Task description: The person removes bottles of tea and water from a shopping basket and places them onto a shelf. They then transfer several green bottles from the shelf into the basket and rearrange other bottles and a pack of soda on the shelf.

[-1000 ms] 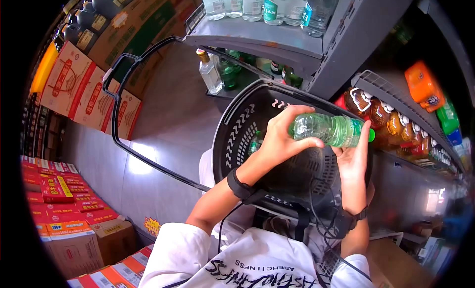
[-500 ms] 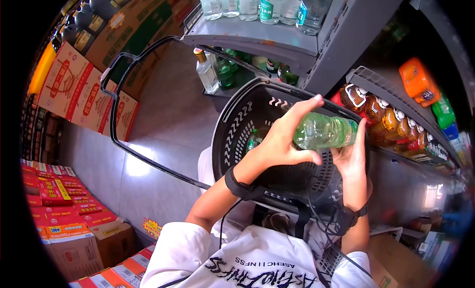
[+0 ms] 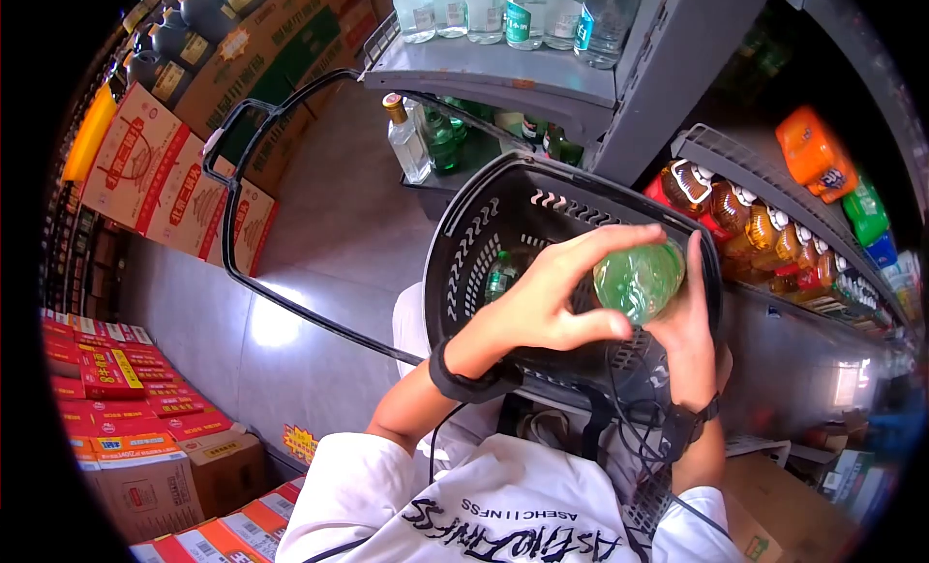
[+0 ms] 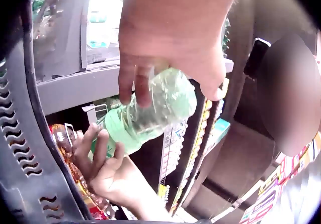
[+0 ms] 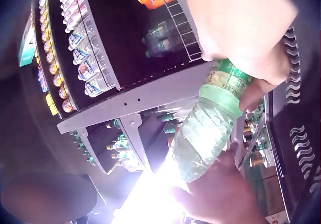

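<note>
A clear green plastic bottle (image 3: 639,281) is held over the black basket (image 3: 464,316), its base turned up toward the head camera. My right hand (image 3: 685,311) grips its labelled end, fingers curled round it in the left wrist view; the cap is hidden. My left hand (image 3: 547,297) is spread about the base end, thumb and forefinger straight on either side. In the left wrist view, the left fingers (image 4: 143,86) reach down along the bottle's side. The right wrist view shows part of the green label (image 5: 233,76) beside the right hand.
Another small green bottle (image 3: 500,276) lies inside the basket, whose handle (image 3: 230,220) hangs out to the left. Clear bottles stand on a grey shelf (image 3: 494,74) ahead. Amber bottles (image 3: 745,229) fill the rack at right; red boxes (image 3: 111,370) are stacked at left.
The bottle has turned from lying sideways to showing its base to the head camera. The left hand's forefinger and thumb have spread, and the hand has shifted slightly right around the base.
</note>
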Demonstrator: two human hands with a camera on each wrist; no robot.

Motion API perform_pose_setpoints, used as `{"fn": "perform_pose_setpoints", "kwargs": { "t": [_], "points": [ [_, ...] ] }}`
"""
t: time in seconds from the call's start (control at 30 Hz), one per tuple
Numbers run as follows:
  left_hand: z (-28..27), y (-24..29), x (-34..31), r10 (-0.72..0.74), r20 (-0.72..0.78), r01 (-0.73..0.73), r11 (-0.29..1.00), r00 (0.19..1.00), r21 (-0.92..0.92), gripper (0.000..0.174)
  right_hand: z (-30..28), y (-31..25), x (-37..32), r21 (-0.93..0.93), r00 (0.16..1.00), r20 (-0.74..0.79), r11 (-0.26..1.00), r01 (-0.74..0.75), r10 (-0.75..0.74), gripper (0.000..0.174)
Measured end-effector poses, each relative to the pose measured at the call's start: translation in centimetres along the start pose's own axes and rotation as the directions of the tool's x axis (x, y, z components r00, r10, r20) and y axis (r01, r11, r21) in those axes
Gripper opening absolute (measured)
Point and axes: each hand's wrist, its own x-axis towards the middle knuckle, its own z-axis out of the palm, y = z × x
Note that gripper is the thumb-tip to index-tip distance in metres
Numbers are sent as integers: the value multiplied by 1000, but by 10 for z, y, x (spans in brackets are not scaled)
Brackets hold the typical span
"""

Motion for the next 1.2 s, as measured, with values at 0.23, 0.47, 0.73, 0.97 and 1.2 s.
{"fn": "perform_pose_setpoints", "kwargs": {
  "t": [0.23, 0.47, 0.73, 0.97, 1.2],
  "points": [
    [-16, 12, -2, -40, 143, 34, 998, 989, 44, 29, 9, -11, -12, -187, 998, -62, 982, -24, 13, 58],
    [-18, 11, -5, -89, 100, 79, 992, 991, 101, 28, 0, -5, -5, -240, 996, -82, 971, 4, -25, 52],
    [-13, 6, -12, -143, 15, 140, 985, 990, 103, 17, 4, -2, -8, -251, 988, -144, 968, 25, -63, 45],
    [-12, 2, -22, -143, -41, 140, 988, 989, -62, 47, 7, 0, -16, -232, 976, -85, 957, 174, -199, 48],
    [-8, 10, -27, 9, -32, 6, 894, 999, 447, 95, 30, 6, -42, -272, 895, -96, 877, 396, -435, 52]
  ]
}}
